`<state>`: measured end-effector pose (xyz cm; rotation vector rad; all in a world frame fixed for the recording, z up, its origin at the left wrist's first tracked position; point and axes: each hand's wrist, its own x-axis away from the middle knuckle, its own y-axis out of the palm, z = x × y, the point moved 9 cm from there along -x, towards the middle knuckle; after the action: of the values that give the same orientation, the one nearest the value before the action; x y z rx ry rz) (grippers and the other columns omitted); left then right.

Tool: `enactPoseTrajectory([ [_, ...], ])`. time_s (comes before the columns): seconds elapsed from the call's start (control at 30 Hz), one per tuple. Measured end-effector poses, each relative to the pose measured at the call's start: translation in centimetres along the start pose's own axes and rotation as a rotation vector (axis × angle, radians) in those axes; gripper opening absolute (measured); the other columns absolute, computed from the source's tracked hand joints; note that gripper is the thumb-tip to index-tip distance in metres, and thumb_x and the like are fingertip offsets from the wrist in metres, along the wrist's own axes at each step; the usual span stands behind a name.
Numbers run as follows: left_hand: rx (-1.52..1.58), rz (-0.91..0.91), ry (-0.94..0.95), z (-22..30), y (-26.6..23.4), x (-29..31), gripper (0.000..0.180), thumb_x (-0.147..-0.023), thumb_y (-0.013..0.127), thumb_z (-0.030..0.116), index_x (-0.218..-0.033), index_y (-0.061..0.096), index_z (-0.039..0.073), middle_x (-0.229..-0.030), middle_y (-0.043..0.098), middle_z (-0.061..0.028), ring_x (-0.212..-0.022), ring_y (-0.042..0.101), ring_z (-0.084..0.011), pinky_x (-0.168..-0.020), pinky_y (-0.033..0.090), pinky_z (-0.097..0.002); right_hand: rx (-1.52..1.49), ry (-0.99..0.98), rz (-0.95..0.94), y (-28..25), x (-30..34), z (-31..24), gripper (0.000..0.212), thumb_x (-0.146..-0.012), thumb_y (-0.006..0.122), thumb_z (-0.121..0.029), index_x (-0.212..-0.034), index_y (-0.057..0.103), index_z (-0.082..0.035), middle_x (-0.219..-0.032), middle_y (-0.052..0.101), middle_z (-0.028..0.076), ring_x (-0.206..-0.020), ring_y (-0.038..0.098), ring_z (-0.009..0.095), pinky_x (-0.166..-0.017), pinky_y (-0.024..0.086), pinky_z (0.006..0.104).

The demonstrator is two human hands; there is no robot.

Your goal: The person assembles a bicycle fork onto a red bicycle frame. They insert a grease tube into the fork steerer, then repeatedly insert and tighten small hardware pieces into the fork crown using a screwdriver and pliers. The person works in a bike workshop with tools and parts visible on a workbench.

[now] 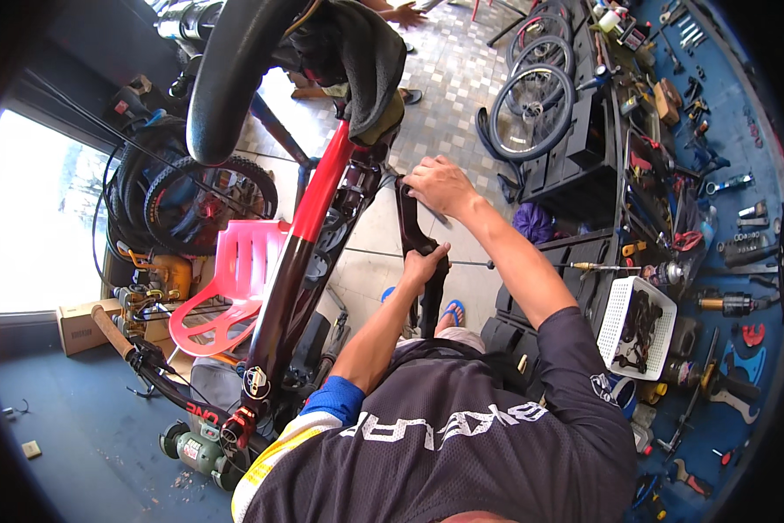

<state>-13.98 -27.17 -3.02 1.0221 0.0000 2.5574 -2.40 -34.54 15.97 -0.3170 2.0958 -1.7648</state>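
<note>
The work in hand looks partway through, though a single moment leaves much of it open. The black part (415, 234) stands roughly upright in front of the person, just to the right of the red and black frame (329, 179), its lower end near the person's lap. The left hand (424, 264) is wrapped around its middle, gripping it firmly. The right hand (444, 186) is at its upper end, fingers bent and touching it; whether they grip the part itself or some small piece there, I cannot tell. That upper end lies close to the frame, but whether it is joined there or loose is too unclear to say. As for what is done, the frame has a handlebar (152, 370) at its lower end, and a dark cloth (379, 87) is draped near the other. No wheel shows fitted to it, so the bike seems far from complete. The handling at the upper end appears unfinished, since both hands are occupied with the part.
</note>
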Motion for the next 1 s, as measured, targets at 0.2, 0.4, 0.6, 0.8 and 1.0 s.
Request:
enactPoseTrajectory([
  [0.2, 0.01, -0.003, -0.004, -0.1, -0.2, 0.7, 0.035, -0.087, 0.081, 0.035, -0.083, 0.069, 0.001, -0.076, 0.072, -0.0105, -0.063, 0.067, -0.0169, -0.06, 0.053, -0.0322, 0.05, -0.067, -0.147, 0.0, -2.2, -0.5, 0.018, -0.086, 0.072, -0.031, -0.095, 0.075, -0.016, -0.1, 0.072, 0.002, -0.113, 0.06, 0.024, -0.101, 0.043, 0.0423],
  [0.4, 0.059, -0.034, 0.015, 1.7, -0.1, -0.1, 0.034, -0.087, 0.081, 0.034, -0.084, 0.068, 0.002, -0.076, 0.072, -0.0101, -0.065, 0.069, -0.0172, -0.06, 0.054, -0.0318, -0.549, 0.482, 0.027, 2.5, -0.7, 4.2, 0.027, -0.082, 0.072, -0.037, -0.095, 0.078, -0.014, -0.092, 0.075, 0.01, -0.097, 0.067, 0.031, -0.087, 0.052, 0.0423],
  [0.6, 0.043, 0.0, -0.023, 1.2, -0.5, 0.2, 0.033, -0.085, 0.082, 0.033, -0.08, 0.07, 0.002, -0.075, 0.073, -0.0103, -0.062, 0.067, -0.0164, -0.058, 0.053, -0.032, -0.835, 0.686, 0.207, 5.7, 1.9, 4.5, 0.03, -0.085, 0.07, -0.031, -0.103, 0.079, -0.008, -0.076, 0.074, 0.009, -0.072, 0.068, 0.015, -0.069, 0.052, 0.0328],
  [0.8, 0.023, -0.026, -0.055, 1.6, 0.6, 0.2, 0.036, -0.085, 0.082, 0.034, -0.084, 0.072, -0.001, -0.076, 0.073, -0.0114, -0.064, 0.069, -0.018, -0.06, 0.054, -0.0326, -1.28, 0.75, 0.305, 9.3, 4.4, 5.6, 0.039, -0.08, 0.08, -0.019, -0.117, 0.073, -0.007, -0.094, 0.073, 0.01, -0.088, 0.066, 0.016, -0.085, 0.053, 0.0314],
  [1.0, 0.087, -0.009, -0.019, 0.2, -0.8, -0.6, 0.035, -0.085, 0.082, 0.032, -0.085, 0.073, -0.002, -0.078, 0.074, -0.0122, -0.067, 0.07, -0.0195, -0.062, 0.056, -0.033, -0.688, 0.72, 0.287, 4.1, 5.8, 3.5, 0.068, -0.077, 0.083, -0.03, -0.139, 0.059, -0.016, -0.117, 0.063, 0.017, -0.108, 0.063, 0.031, -0.091, 0.052, 0.0399],
])
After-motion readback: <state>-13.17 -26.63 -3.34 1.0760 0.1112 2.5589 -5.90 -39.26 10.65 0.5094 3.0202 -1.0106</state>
